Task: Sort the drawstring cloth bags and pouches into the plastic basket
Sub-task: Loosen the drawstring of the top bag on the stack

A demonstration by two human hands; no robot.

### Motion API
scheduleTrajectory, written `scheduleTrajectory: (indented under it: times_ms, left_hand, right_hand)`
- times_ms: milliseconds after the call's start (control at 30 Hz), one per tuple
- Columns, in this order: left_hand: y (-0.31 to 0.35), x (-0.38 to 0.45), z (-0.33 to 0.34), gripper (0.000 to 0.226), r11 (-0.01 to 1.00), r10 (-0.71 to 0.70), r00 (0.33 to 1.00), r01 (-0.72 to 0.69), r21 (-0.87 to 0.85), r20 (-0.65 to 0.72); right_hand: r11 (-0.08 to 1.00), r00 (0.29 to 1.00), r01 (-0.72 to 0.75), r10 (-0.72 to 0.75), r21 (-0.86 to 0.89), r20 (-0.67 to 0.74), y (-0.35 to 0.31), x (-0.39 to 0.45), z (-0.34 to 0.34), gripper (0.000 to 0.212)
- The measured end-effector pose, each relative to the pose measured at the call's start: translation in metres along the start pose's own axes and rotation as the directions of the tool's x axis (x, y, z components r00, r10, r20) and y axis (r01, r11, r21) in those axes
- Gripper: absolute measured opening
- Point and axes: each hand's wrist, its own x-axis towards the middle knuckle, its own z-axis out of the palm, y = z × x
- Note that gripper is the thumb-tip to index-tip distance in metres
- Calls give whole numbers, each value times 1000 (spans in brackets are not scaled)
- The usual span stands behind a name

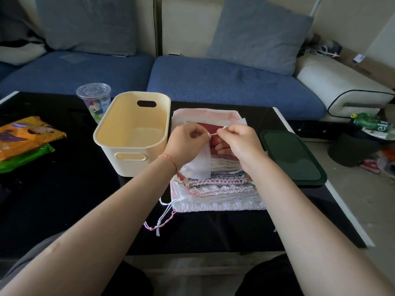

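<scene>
White pouch point(199, 162) hanging below both hands' pinch on its drawstring point(213, 134)

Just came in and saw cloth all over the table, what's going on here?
A person is sorting drawstring bags. Both hands, the left hand and right hand, pinch the cord of a small white pouch, held over the stack of bags on the black table. The cream plastic basket beside the stack looks empty, so nothing has gone in yet.
</scene>
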Motion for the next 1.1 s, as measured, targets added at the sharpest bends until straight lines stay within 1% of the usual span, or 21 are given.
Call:
scheduleTrajectory:
  times_ms: [67,100,133,167,233,267,333,433,500,567,700,733,800,867,933,967,1033,1100]
  left_hand:
    - [0,2,-2,10,997,-72,997,72,-35,-6]
    - [0,3,-3,14,992,-112,994,111,-53,-5]
    - [0,3,-4,18,988,-141,990,141,-68,1]
    - [0,3,-4,21,984,-160,987,160,-81,12]
    - [0,3,-3,26,980,-170,985,172,-104,32]
    - [-1,2,-3,27,978,-172,984,175,-113,35]
    - [-4,3,-1,27,973,-189,981,192,-127,39]
    - [-9,5,0,30,970,-187,980,196,-145,75]
    - [-11,6,0,25,970,-180,979,193,-149,98]
    - [-13,7,0,17,965,-185,974,205,-166,130]
    - [-19,10,-3,12,943,-180,953,237,-234,243]
    - [-20,10,-4,15,927,-173,944,252,-277,282]
    - [-21,11,-5,29,865,-166,917,312,-392,363]
    - [-20,10,-6,36,769,-166,870,409,-491,465]
    - [-17,8,-8,36,649,-180,808,526,-550,561]
    - [-16,7,-9,37,596,-186,786,567,-568,590]
    - [-17,6,-10,40,515,-197,765,613,-599,614]
    - [-18,6,-11,31,486,-242,766,627,-609,596]
  right_hand:
    - [989,989,72,-87,-126,-118,0,3,-1,18]
    - [974,981,116,-142,-192,-129,-2,3,-2,16]
    - [964,981,149,-173,-222,-93,-4,1,-2,10]
    - [962,984,164,-174,-219,-27,-7,-1,0,6]
    - [962,985,168,-155,-214,78,-9,-5,4,7]
    - [960,983,171,-153,-220,97,-10,-6,6,8]
    - [957,984,168,-149,-238,96,-10,-4,8,7]
    - [927,983,178,-150,-329,107,-9,0,10,9]
    - [906,978,201,-165,-371,128,-8,2,12,11]
    - [895,972,228,-187,-383,140,-7,4,13,13]
    - [903,966,242,-189,-355,178,-6,8,11,15]
    - [907,966,237,-181,-348,186,-5,10,10,15]
    - [919,966,220,-158,-326,204,-4,13,9,10]
    - [936,966,201,-140,-289,217,-4,15,8,4]
    - [945,965,205,-150,-257,216,-4,16,8,3]
    - [945,964,213,-162,-249,209,-4,16,7,3]
    - [933,960,251,-206,-257,188,-4,15,4,4]
    - [894,941,329,-281,-306,189,-3,14,2,7]
